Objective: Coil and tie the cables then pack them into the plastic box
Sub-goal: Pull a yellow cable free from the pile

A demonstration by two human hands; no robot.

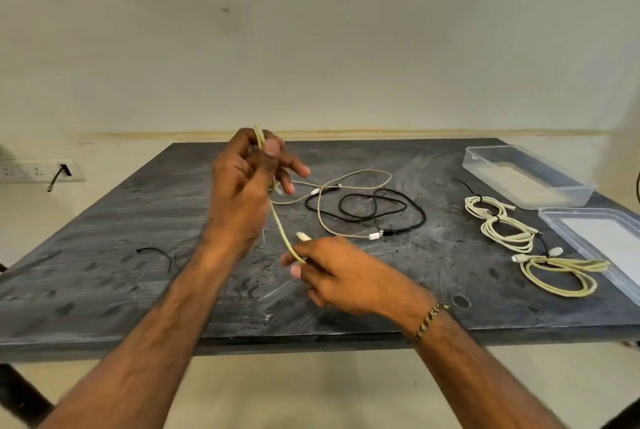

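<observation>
Left hand (pixel 242 186) raised, fingers pinching a pale cable (pixel 280 224), right hand (pixel 343 276) pinching its plug end, above the worktop (pixel 138 290)

A single wide-angle view from the person's head looks forward and down over the dark grey mottled surface (pixel 104 272). Both forearms reach in from the bottom edge, close to the lens, and the hands sit near the centre of the frame. The surface's near edge crosses low, its far edge meets the pale cream plastered wall (pixel 346 47), which fills the upper half.
</observation>
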